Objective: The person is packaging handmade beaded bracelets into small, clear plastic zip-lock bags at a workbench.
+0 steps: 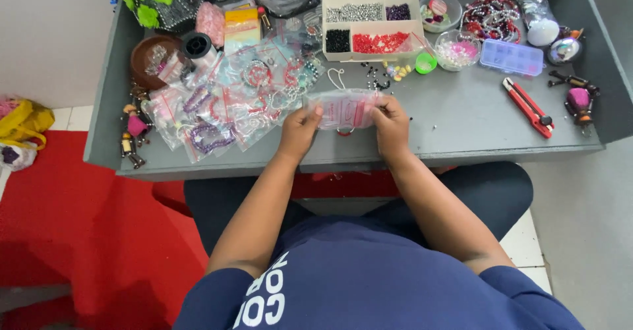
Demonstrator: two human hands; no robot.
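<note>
My left hand (pixel 300 131) and my right hand (pixel 390 125) hold a small clear plastic zip bag (pixel 345 110) between them, just above the front of the grey table (pixel 461 116). Each hand pinches one side of the bag, thumbs on top. Something pink and red shows through the plastic, and a red ring shape hangs at its lower edge. A heap of similar clear bags with beaded bracelets (pixel 231 102) lies directly left of my left hand.
A cream divided box of silver, purple, black and red beads (pixel 370 23) stands behind my hands. Right of it are bowls of beads (pixel 456 50), a clear compartment case (pixel 512 57) and a red utility knife (pixel 528 107). A brown bowl (pixel 150 58) and thread spool (pixel 196 44) sit far left.
</note>
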